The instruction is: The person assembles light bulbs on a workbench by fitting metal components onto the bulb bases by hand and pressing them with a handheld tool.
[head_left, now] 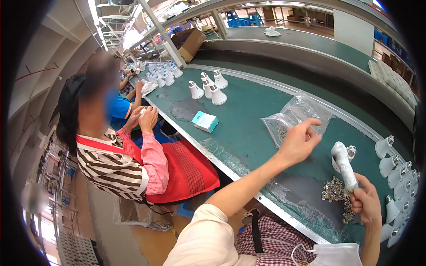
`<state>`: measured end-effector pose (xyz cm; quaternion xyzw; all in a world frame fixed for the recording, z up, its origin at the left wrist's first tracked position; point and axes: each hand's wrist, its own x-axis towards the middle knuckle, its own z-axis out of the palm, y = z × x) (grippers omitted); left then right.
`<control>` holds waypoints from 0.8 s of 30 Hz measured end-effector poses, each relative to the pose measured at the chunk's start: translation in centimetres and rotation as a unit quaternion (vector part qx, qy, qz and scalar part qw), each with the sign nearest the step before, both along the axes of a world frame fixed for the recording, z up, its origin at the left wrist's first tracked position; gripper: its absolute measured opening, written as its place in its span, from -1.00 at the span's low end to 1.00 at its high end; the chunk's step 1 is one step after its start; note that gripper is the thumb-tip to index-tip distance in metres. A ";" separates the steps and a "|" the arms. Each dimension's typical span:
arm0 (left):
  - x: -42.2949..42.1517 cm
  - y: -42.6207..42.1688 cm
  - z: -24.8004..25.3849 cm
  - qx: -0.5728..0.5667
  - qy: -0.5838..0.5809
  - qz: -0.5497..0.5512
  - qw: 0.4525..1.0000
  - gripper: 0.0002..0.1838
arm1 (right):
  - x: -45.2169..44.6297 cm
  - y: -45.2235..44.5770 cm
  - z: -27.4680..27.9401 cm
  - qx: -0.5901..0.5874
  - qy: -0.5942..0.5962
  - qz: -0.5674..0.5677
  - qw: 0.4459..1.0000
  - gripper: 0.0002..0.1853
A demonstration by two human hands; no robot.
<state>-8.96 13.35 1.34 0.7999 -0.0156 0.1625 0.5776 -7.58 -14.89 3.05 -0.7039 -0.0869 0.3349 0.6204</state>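
Note:
My right hand (367, 200) is closed around the handle of a white-wrapped, hammer-like tool (348, 173). Its rounded head points away from me and partly hides a white lamp housing with a metal screw cap (351, 152). My left hand (301, 141) hangs near a clear plastic bag (290, 116), its fingers apart and partly curled, with nothing visible in them. Small metal parts lie inside the bag. Beside my right hand, a pile of small metal parts (333, 189) spreads over a dark patch of the green bench (248, 133).
Several white lamp housings (401, 186) crowd the right end of the bench, and another group (217, 94) stands farther left. A teal-and-white box (205, 121) lies between. A co-worker in a red apron (186, 170) sits at left, hands raised. A raised ledge (310, 51) runs behind.

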 end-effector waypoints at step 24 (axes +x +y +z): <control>4.1 32.4 -5.8 0.051 -0.011 0.423 0.905 -0.61 | 2.3 -5.1 -4.3 -0.011 -0.049 -0.278 0.959 -0.60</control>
